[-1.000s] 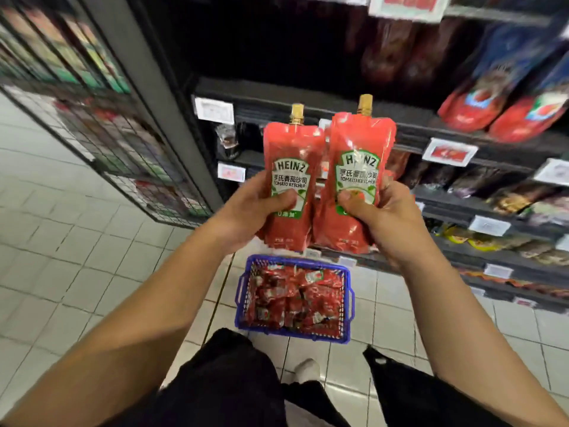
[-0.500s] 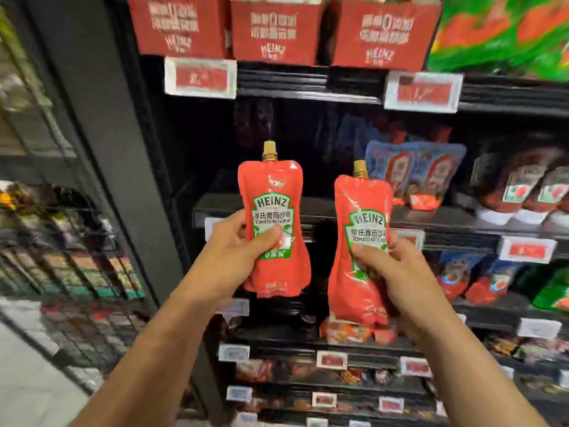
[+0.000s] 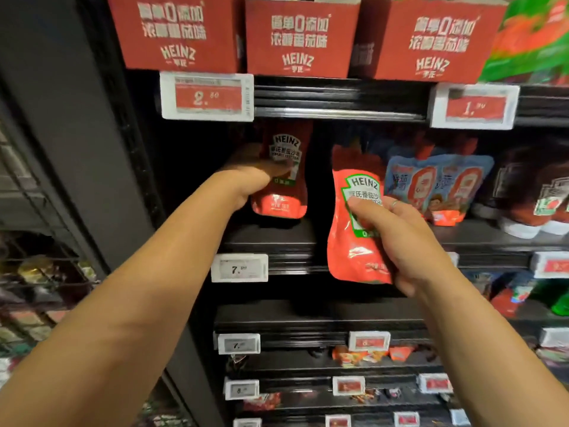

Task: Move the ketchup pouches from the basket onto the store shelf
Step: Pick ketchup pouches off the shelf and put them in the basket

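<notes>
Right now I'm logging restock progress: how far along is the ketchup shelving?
Nothing looks released yet. The left hand grips one red Heinz ketchup pouch inside the black shelf bay, low over its board. The right hand holds a second red Heinz pouch in front of the shelf edge. Both still need setting down; the basket is out of view.

A shop aisle – stocked shelves (image 3: 308, 241), price tags (image 3: 207, 97), Heinz display cartons (image 3: 300, 38)
</notes>
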